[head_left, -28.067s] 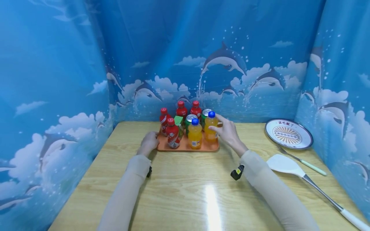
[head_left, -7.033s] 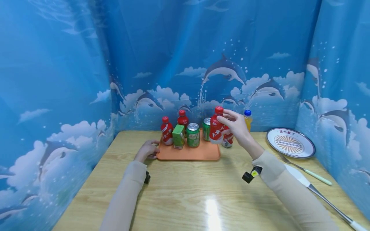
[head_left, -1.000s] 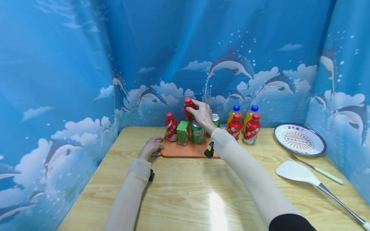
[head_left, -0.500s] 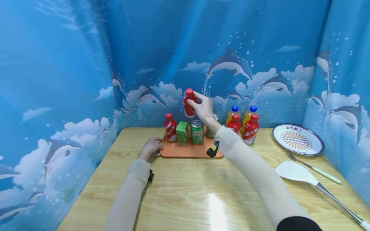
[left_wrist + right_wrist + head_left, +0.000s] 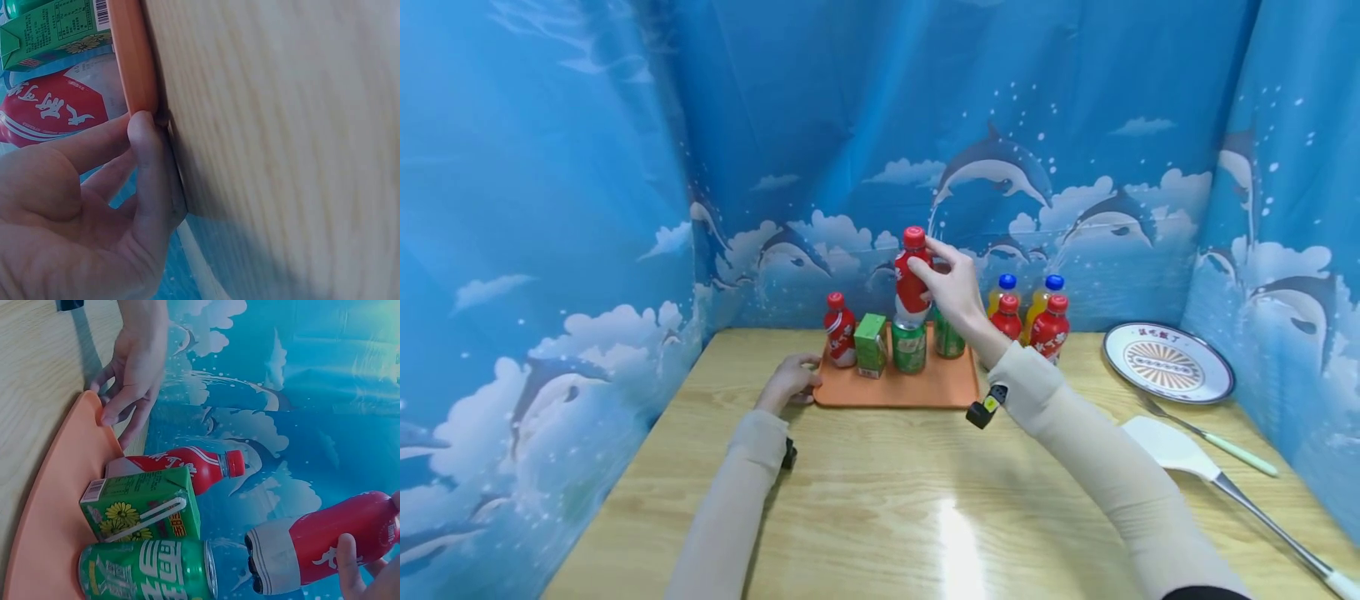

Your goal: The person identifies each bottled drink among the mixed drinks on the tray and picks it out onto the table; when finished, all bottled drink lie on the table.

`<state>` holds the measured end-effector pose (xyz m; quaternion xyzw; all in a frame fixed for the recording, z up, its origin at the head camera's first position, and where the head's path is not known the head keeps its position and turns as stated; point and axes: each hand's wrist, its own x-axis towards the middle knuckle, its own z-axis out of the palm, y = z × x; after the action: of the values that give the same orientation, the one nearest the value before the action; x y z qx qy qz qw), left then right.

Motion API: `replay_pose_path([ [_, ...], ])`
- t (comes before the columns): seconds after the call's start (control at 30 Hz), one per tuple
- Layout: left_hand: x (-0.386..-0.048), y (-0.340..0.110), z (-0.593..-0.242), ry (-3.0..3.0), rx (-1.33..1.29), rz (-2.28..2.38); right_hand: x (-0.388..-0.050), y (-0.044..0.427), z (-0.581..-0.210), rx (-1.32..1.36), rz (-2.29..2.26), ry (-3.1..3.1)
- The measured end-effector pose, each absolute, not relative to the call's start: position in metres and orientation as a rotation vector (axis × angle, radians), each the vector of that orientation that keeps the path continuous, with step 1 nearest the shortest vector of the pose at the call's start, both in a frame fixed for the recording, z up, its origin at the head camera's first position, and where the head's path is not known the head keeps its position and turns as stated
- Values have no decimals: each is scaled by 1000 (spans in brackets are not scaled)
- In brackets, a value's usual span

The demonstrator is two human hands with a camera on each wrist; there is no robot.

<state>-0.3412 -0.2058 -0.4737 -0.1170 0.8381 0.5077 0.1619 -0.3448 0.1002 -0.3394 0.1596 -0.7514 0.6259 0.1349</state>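
In the head view my right hand [image 5: 957,287] holds a red-capped bottle [image 5: 913,275] upright in the air, thumb and fingers around its side. The right wrist view shows the bottle's white base [image 5: 270,562] off the tray. My left hand [image 5: 790,382] pinches the left end of the orange tray [image 5: 895,392], with a finger and thumb on its rim [image 5: 134,62] in the left wrist view. On the tray stand another red bottle [image 5: 840,331], a green drink carton [image 5: 871,345] and two green cans, one in front [image 5: 909,348] and one farther right [image 5: 950,337].
Right of the tray stand two red bottles [image 5: 1049,327] and two orange drinks with blue caps [image 5: 1004,288]. Farther right lie a patterned plate [image 5: 1168,362], a fork [image 5: 1236,452] and a white spatula [image 5: 1168,443]. A blue dolphin curtain [image 5: 820,150] borders the table.
My right hand has lifted the red bottle off the back of the tray and moved it rightward. Earlier, orange drinks and other red bottles went from the tray to its right. The left hand stays.
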Motion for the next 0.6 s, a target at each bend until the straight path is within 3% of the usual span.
replay_pose_path([
  [0.33, -339, -196, -490, 2361, -313, 1443, -317, 145, -352, 374, 1721, -2221],
  [0.6, -348, -209, -475, 2356, -316, 1419, -309, 173, -344, 353, 1711, -2173],
])
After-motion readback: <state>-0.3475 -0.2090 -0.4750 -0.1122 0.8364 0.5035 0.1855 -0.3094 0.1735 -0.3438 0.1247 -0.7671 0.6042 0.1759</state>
